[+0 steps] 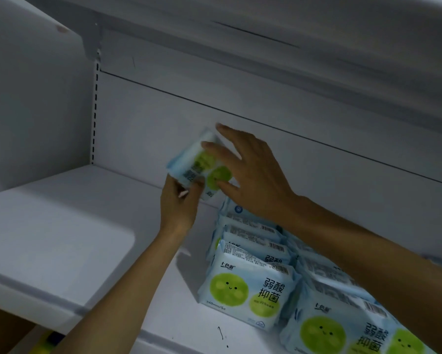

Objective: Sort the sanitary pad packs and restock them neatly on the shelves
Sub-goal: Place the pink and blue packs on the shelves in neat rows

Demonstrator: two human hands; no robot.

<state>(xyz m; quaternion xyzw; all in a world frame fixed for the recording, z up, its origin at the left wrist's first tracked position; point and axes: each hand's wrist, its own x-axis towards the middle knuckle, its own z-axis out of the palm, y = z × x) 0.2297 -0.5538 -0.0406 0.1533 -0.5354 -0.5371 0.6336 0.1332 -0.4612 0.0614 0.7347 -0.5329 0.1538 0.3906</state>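
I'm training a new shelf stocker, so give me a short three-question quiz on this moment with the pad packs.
1. True or false: the loose pack lies flat on the shelf.
2. Whose grip closes on the loose pack's lower edge? A: left hand. B: right hand. C: neither.
3. Fill in: the stocked packs stand in rows with their printed fronts facing ____ the person.

Key
1. False. It is held up, tilted, near the back panel.
2. A. The right hand only lays straight fingers on its face.
3. Toward.
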